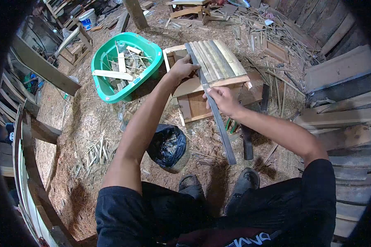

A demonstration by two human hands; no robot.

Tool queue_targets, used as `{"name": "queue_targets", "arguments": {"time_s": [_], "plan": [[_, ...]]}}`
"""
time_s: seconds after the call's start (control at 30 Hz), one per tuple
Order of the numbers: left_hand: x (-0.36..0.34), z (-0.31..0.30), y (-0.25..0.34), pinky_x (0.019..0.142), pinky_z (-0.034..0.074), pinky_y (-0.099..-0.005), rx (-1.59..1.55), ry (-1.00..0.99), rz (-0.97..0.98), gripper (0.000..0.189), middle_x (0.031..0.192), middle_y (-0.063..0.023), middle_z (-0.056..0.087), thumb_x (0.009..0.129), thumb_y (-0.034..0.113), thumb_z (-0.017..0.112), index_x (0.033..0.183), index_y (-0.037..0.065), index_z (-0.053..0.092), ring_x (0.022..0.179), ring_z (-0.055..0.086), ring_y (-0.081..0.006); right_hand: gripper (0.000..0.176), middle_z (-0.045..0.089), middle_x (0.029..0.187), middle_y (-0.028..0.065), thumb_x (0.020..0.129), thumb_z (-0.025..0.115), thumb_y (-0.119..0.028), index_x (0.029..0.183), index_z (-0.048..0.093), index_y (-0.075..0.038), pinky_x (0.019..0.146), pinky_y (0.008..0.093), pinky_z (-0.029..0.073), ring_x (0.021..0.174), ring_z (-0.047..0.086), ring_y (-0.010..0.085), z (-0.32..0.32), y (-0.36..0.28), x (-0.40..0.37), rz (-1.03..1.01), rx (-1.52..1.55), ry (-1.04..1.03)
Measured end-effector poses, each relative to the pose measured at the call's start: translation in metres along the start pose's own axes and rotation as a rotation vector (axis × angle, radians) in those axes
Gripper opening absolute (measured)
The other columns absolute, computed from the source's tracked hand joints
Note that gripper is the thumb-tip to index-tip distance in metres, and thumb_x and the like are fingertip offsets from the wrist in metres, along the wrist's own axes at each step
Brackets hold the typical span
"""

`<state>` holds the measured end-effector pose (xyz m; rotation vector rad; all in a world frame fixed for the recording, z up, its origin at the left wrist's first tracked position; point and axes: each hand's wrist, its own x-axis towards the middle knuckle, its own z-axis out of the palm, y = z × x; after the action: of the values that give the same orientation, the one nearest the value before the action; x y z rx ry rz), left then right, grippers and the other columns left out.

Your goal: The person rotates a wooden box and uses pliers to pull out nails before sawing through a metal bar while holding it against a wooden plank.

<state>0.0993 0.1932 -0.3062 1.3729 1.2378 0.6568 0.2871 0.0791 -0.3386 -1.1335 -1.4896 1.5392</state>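
Note:
A long, dark, narrow wooden strip point(219, 123) slants from the top of a slatted wooden box point(191, 87) down toward my feet. My right hand point(223, 101) is closed around the strip near its middle, just off the box's front edge. Farther up, my left hand point(184, 69) has its thumb over the strip and its other fingers curled at the side, partly hidden. The strip's upper end lies along the left side of several pale and grey slats point(216, 59) on the box top.
Left of the box stands a green plastic tub point(98, 84) of wood offcuts. A black plastic bag point(167, 146) sits open on the sawdust-covered floor. Boards point(342, 138) are piled at the right, a wooden post point(135, 12) rises at the back, and scrap sticks lie about.

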Motion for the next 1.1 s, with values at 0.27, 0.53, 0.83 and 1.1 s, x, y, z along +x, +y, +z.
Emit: {"name": "queue_targets", "arguments": {"time_s": [0.27, 0.53, 0.83, 1.1], "plan": [[-0.006, 0.007, -0.003, 0.079, 0.05, -0.0276, 0.016, 0.005, 0.022, 0.076, 0.113, -0.0079, 0.064, 0.09, 0.013, 0.067, 0.153, 0.007, 0.026, 0.095, 0.06, -0.0152, 0.039, 0.061, 0.063, 0.0065, 0.102, 0.047, -0.034, 0.094, 0.061, 0.001, 0.048, 0.0267, 0.047, 0.052, 0.058, 0.0116, 0.005, 0.007, -0.012, -0.085, -0.013, 0.046], [-0.029, 0.024, -0.007, 0.088, 0.048, -0.0286, -0.024, 0.109, 0.11, 0.08, 0.127, -0.0138, 0.06, 0.09, 0.014, 0.066, 0.152, -0.003, 0.019, 0.104, 0.059, -0.0166, 0.036, 0.058, 0.064, 0.0034, 0.102, 0.047, -0.035, 0.095, 0.061, -0.002, 0.051, 0.025, 0.043, 0.056, 0.054, 0.0086, 0.011, 0.024, -0.029, -0.205, -0.13, 0.074], [-0.065, 0.039, -0.021, 0.076, 0.049, -0.0265, -0.095, 0.044, 0.096, 0.043, 0.098, -0.0093, 0.066, 0.096, 0.021, 0.062, 0.128, -0.005, 0.051, 0.085, 0.06, -0.012, 0.044, 0.055, 0.064, 0.0025, 0.104, 0.039, -0.04, 0.093, 0.057, -0.001, 0.052, 0.026, 0.042, 0.056, 0.051, 0.0092, 0.017, 0.038, -0.077, -0.14, -0.129, -0.088], [-0.11, 0.055, -0.02, 0.073, 0.048, -0.0272, -0.143, -0.086, 0.14, 0.026, 0.089, -0.0017, 0.063, 0.1, 0.022, 0.054, 0.108, -0.001, 0.063, 0.079, 0.056, -0.0087, 0.044, 0.052, 0.065, 0.0092, 0.102, 0.035, -0.037, 0.09, 0.06, -0.003, 0.062, 0.0385, 0.043, 0.061, 0.054, 0.0238, 0.018, 0.059, -0.102, -0.248, -0.251, -0.174]]}}
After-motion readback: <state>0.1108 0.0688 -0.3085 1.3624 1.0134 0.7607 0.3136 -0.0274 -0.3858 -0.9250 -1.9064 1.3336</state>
